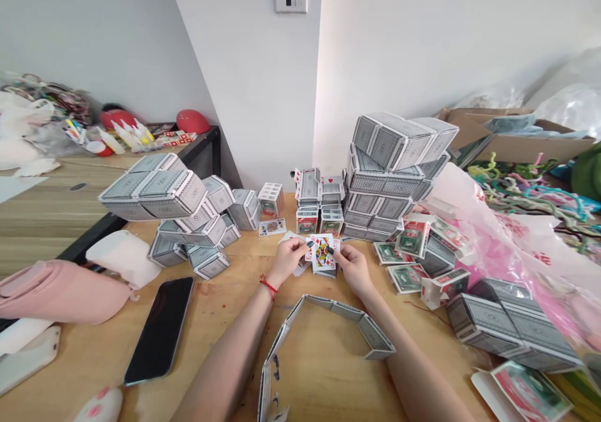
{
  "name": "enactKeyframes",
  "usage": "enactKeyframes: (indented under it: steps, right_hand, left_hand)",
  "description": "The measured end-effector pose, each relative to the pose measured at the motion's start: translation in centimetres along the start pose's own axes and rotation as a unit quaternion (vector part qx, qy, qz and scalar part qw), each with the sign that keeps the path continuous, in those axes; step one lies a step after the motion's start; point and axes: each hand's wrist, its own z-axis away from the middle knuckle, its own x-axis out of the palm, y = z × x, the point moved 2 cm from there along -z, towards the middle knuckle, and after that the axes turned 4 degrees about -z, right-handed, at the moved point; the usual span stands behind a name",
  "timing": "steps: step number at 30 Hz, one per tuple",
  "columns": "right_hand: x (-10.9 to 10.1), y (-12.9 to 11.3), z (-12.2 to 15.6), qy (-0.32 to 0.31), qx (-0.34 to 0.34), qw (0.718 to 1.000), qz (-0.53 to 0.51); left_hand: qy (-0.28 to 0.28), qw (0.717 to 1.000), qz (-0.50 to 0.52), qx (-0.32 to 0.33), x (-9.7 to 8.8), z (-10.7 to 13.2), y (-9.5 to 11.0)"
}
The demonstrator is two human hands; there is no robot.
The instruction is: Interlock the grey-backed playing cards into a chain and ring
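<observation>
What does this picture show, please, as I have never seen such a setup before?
There is no machine here: the single picture comes from a camera worn on a person's head, looking forward and down. That person's bare left hand and right hand hold playing cards between them. On the wooden table, a bent strip of joined cards sits nearer the camera. A phone lies to the left, near a stack of grey patterned blocks; a taller stack stands to the right, with card boxes beside it.

Held both bare forearms (229, 350) extended from near toward far, with left hand (291, 256) and right hand (353, 264) just apart in the middle, pinching between dark-nailed thumbs (308, 245) and curled fingers (295, 241).
</observation>
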Motion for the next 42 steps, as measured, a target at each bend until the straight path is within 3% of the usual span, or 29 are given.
enactKeyframes:
  steps: [19,33,42]
  right_hand:
    - [0.3,-0.2,0.0,-0.009,0.014,0.999,-0.036]
    - [0.3,-0.3,0.1,-0.004,0.011,1.000,-0.021]
    - [0.4,-0.4,0.1,-0.017,0.007,0.999,-0.029]
  left_hand:
    - [0.006,0.998,-0.054,0.025,0.3,-0.3,-0.9]
    - [0.011,0.996,-0.082,0.044,0.4,0.2,0.3]
    - [0.014,0.994,-0.101,0.043,0.5,0.2,-0.1]
